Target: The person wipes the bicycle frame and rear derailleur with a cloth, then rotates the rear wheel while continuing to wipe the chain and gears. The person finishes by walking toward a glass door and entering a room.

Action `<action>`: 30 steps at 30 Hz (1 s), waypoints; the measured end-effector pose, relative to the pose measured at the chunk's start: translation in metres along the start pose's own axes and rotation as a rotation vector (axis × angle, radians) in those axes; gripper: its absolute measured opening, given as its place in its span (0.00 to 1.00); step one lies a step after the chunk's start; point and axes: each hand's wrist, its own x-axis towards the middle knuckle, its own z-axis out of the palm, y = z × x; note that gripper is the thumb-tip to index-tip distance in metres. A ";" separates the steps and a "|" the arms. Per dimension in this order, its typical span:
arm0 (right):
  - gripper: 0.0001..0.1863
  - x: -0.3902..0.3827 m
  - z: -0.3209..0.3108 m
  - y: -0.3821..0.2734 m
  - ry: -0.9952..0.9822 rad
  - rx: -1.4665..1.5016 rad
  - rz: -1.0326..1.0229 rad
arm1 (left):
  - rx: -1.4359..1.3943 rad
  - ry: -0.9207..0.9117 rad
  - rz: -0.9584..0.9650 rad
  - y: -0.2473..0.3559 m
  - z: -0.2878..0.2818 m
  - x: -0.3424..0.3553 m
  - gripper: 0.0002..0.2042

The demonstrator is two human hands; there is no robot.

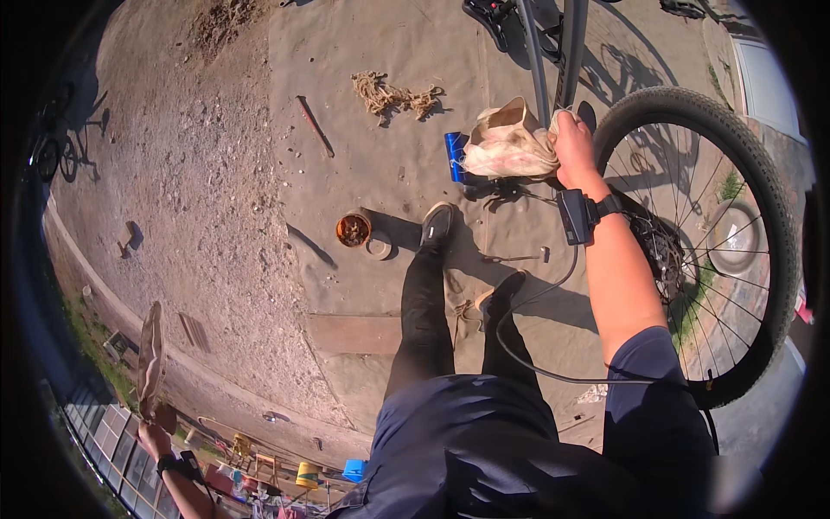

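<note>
Cream cloth (pixel 510 154), probably light and limp, is far right beside the bicycle wheel (pixel 783 251); the right hand (pixel 571 147) closes its fingers on the bunched edge, likely the surest hold. Near left, the left hand (pixel 156 438) grips a brown strip (pixel 150 356).

cloth (pixel 516 154) in right hand (pixel 572 149), left of wheel (pixel 782 233), rope (pixel 385 95) further left

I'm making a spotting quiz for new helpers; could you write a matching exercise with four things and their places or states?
Things:
1. Rope
2. Pale cloth
3. Bicycle wheel
4. Round orange container

Places or states:
A. Open, with bits inside
B. Held in the right hand
C. Lying in a tangle on the ground
D. At the picture's right side, with a dark tyre

Pairs: 1-C, 2-B, 3-D, 4-A
</note>
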 end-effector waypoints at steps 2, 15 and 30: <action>0.11 0.009 0.060 0.015 -0.226 0.049 -0.089 | 0.029 -0.036 -0.003 0.029 0.037 0.000 0.15; 0.49 -0.169 0.116 -0.018 -1.240 -0.540 -0.695 | -0.168 -0.786 0.988 0.506 0.110 -0.240 0.12; 0.15 -0.274 -0.196 0.055 -0.672 -0.264 -0.111 | -0.155 -1.342 1.358 0.663 0.113 -0.394 0.27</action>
